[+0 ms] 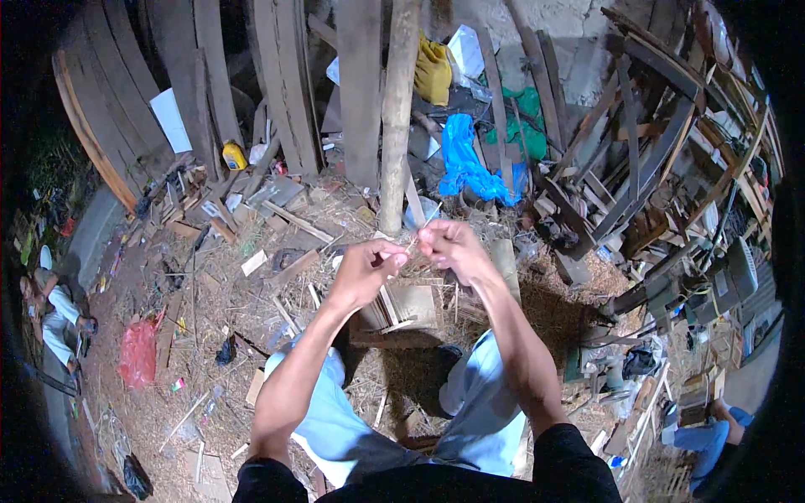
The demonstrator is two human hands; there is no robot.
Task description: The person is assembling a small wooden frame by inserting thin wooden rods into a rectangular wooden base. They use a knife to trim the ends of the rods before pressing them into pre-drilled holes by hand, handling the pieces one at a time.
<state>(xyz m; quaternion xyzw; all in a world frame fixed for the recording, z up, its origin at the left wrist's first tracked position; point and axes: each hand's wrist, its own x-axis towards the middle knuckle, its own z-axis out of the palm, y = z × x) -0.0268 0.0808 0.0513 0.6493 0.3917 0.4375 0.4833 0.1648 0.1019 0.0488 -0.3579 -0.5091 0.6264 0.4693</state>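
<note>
My left hand (366,270) and my right hand (457,250) meet in front of me, fingertips almost touching, each closed in a pinch. Between them runs a thin pale stick (412,244), most of it covered by the fingers; its exact kind is too small to tell. Below the hands, between my knees, lies a flat wooden block (417,307). Several thin wood strips (387,307) rest on and beside its left part.
A round wooden post (397,126) stands just beyond my hands. Tall boards (285,84) lean behind, with a yellow bottle (235,156) and a blue plastic bag (464,159). Wood scraps litter the ground. People sit at the far left (60,314) and lower right (700,440).
</note>
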